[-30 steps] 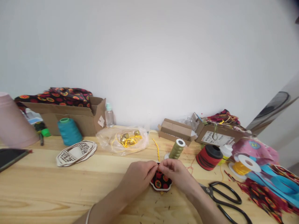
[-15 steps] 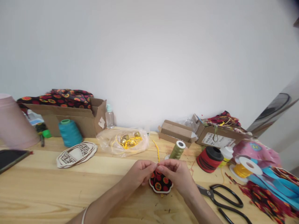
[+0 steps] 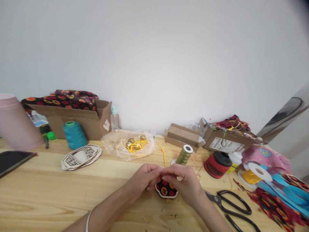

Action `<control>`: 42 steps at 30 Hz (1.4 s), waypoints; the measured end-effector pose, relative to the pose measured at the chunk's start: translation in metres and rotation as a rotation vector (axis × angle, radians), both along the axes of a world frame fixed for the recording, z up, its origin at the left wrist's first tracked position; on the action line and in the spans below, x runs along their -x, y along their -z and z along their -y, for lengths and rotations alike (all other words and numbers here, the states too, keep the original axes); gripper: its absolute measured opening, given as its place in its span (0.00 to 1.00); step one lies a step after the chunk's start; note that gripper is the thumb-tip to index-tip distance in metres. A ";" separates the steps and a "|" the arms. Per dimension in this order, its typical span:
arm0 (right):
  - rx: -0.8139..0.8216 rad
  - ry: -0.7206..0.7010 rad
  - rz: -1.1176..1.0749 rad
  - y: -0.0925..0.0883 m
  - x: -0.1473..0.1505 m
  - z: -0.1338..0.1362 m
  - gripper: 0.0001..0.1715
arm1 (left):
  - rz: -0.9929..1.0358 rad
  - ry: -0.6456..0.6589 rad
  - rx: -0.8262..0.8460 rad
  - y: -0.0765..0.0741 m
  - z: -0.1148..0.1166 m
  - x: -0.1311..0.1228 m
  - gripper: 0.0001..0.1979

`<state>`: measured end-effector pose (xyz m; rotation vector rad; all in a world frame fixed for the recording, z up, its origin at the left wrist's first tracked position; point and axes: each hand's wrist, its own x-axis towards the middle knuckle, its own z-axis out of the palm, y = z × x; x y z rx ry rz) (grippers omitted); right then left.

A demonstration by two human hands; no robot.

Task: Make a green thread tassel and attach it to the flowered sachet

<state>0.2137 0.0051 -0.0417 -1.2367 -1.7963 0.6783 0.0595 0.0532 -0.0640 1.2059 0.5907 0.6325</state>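
Note:
A small scalloped pendant (image 3: 166,190), covered in black fabric with red and yellow flowers and edged in pale wood, lies on the table. My left hand (image 3: 147,176) pinches at its upper left edge, fingers closed. My right hand (image 3: 184,183) is also closed in a pinch, its fingertips meeting the left ones over the top of the pendant. Whatever lies between the right fingertips is too small to make out. Beyond the fingers runs a twisted yellow cord (image 3: 163,154), and a small yellow loop (image 3: 168,200) pokes out at the bottom. The pendant's top is hidden.
Black-handled scissors (image 3: 233,203) lie right of my right hand. An olive thread spool (image 3: 184,155) stands close behind it, near a red ribbon roll (image 3: 216,165). Farther left are wooden cutouts (image 3: 80,157), a bag of bells (image 3: 116,146) and a teal thread cone (image 3: 74,136).
My right hand has turned inward, and its fingers now cover more of the pendant's top. A red strand seen near the fingertips earlier is hidden. The camera view has shifted slightly.

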 end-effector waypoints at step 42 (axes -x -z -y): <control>0.280 0.202 -0.624 -0.002 0.007 -0.001 0.19 | -0.043 -0.036 -0.113 -0.005 0.004 -0.003 0.17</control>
